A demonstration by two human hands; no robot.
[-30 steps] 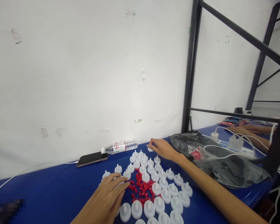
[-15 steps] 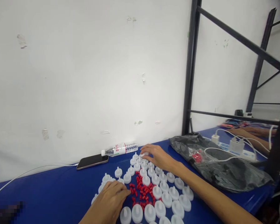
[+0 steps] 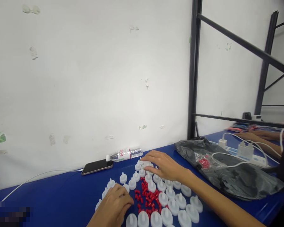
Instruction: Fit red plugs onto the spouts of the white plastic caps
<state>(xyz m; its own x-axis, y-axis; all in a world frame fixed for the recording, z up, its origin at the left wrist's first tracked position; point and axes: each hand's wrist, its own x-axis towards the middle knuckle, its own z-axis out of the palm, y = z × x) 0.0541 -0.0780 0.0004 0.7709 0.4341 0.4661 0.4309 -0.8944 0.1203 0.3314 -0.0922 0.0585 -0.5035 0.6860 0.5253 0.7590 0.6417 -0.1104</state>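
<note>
White discs (image 3: 146, 164), right hand (image 3: 164, 165) partly open, touching

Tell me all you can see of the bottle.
The bottle looks like clear, ribbed plastic, with a white cap on and a white label with red print, a little green and a red edge band. It lies on its side on the blue table, along the wall, cap end by the phone, base near the right hand, which doesn't grip it. Contact with phone or wall, and contents: can't tell.
</note>
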